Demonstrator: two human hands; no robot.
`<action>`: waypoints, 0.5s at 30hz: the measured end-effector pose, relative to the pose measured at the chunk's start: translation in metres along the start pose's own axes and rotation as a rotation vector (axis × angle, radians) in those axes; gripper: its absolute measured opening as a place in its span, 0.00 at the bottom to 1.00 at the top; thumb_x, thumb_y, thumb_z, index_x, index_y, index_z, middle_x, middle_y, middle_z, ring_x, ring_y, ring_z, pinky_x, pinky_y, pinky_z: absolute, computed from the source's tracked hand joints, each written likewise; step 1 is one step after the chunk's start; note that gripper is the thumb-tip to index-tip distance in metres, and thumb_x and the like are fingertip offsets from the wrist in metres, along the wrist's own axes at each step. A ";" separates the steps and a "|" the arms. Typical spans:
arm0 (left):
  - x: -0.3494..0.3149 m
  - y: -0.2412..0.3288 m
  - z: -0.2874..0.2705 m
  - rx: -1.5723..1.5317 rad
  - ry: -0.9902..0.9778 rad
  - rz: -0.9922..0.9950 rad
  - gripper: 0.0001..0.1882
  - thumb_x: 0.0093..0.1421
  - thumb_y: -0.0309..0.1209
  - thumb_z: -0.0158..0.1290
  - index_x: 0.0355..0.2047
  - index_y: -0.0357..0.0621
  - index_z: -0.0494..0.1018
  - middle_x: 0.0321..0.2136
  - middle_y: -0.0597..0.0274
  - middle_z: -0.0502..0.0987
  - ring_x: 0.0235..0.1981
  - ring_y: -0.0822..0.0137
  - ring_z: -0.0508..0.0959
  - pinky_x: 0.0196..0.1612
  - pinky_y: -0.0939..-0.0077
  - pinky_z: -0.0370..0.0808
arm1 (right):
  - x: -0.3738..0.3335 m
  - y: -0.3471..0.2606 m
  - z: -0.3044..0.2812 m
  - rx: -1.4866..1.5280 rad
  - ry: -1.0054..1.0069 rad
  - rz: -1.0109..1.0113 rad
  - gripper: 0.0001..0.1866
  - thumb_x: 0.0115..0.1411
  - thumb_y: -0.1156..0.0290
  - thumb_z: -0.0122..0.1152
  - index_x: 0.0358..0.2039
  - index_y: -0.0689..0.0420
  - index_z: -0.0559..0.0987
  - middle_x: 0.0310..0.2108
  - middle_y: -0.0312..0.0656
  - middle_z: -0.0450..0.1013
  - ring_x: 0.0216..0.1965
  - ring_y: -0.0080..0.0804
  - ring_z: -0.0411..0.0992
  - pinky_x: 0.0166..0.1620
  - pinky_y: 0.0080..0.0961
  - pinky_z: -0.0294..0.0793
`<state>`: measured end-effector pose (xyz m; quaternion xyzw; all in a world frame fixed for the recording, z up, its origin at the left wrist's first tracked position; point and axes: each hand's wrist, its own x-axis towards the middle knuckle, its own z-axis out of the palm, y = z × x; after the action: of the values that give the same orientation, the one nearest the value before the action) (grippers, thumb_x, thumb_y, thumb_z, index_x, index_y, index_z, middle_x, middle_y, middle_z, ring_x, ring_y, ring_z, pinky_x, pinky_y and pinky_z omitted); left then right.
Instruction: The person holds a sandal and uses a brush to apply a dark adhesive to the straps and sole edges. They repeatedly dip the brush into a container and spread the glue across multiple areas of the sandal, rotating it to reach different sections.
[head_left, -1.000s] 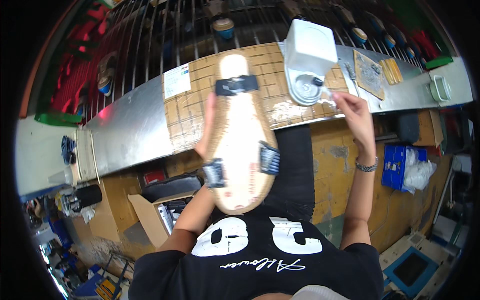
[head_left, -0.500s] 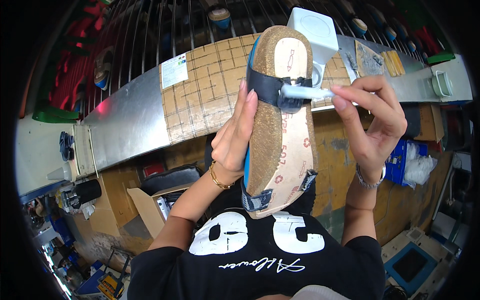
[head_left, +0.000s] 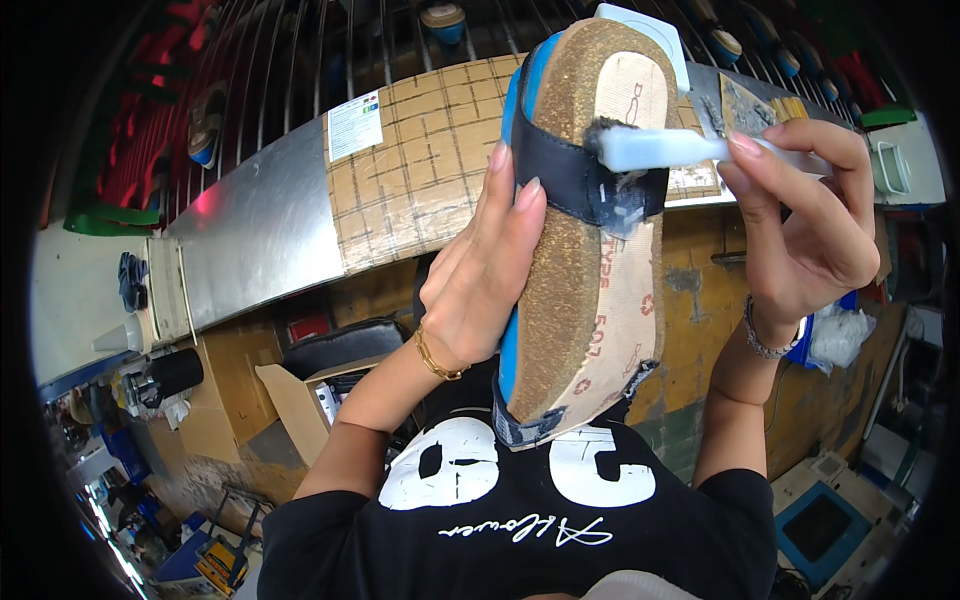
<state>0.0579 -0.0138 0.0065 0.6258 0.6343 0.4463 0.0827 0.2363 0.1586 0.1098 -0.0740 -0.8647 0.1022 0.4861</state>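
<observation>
My left hand [head_left: 485, 265] grips an upturned sandal [head_left: 562, 290] by its left side, fingers against the cork edge. Its cork-and-pale underside faces up, and a blue shoe last shows along the left edge. A dark strap [head_left: 552, 172] wraps over onto the underside, its ends meeting at a wet, shiny patch [head_left: 624, 205]. At the lower end, a greyish patterned strap [head_left: 525, 428] is folded over. Between thumb and fingers, my right hand [head_left: 815, 225] pinches a whitish brush [head_left: 665, 148], its dark bristles touching the sole at the strap's upper edge.
A bench with a tape-lined brown cover [head_left: 420, 165] and bare metal [head_left: 245, 205] lies beyond the sandal. Partly behind the toe is a white container [head_left: 672, 40]. Metal rack bars hold several blue-lasted shoes [head_left: 443, 25]. Below left stands an opened cardboard box [head_left: 300, 415].
The sandal has risen slightly toward the upper right and tilted, showing more of its left side. My right hand has moved right and up, and the brush has shifted to the strap's upper edge.
</observation>
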 end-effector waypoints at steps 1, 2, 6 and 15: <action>0.000 0.001 0.000 0.044 0.056 0.060 0.33 0.60 0.15 0.54 0.66 0.35 0.60 0.68 0.27 0.53 0.63 0.36 0.69 0.58 0.63 0.76 | 0.000 0.001 -0.001 0.002 -0.013 -0.035 0.16 0.45 0.86 0.73 0.37 0.61 0.87 0.37 0.45 0.75 0.37 0.30 0.72 0.40 0.21 0.70; 0.000 0.001 0.000 0.073 0.136 0.158 0.33 0.60 0.15 0.54 0.66 0.35 0.60 0.68 0.27 0.53 0.63 0.36 0.69 0.58 0.63 0.76 | 0.000 0.000 -0.004 -0.003 -0.045 -0.013 0.16 0.45 0.86 0.73 0.37 0.62 0.87 0.37 0.45 0.75 0.37 0.30 0.72 0.40 0.21 0.70; 0.003 0.000 -0.001 0.071 0.225 0.276 0.33 0.59 0.15 0.55 0.65 0.35 0.61 0.68 0.26 0.53 0.63 0.35 0.68 0.60 0.60 0.75 | 0.001 0.002 -0.008 0.044 -0.102 -0.007 0.16 0.44 0.86 0.72 0.37 0.62 0.87 0.35 0.45 0.74 0.37 0.30 0.72 0.39 0.20 0.70; 0.000 0.006 -0.010 0.125 0.165 0.270 0.33 0.60 0.16 0.54 0.66 0.35 0.59 0.68 0.26 0.52 0.63 0.35 0.69 0.61 0.61 0.73 | -0.002 -0.002 -0.012 0.094 -0.162 0.050 0.16 0.42 0.86 0.70 0.35 0.62 0.87 0.34 0.45 0.74 0.36 0.32 0.71 0.37 0.21 0.66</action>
<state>0.0556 -0.0198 0.0170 0.6704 0.5756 0.4630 -0.0694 0.2471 0.1577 0.1146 -0.0642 -0.8933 0.1606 0.4148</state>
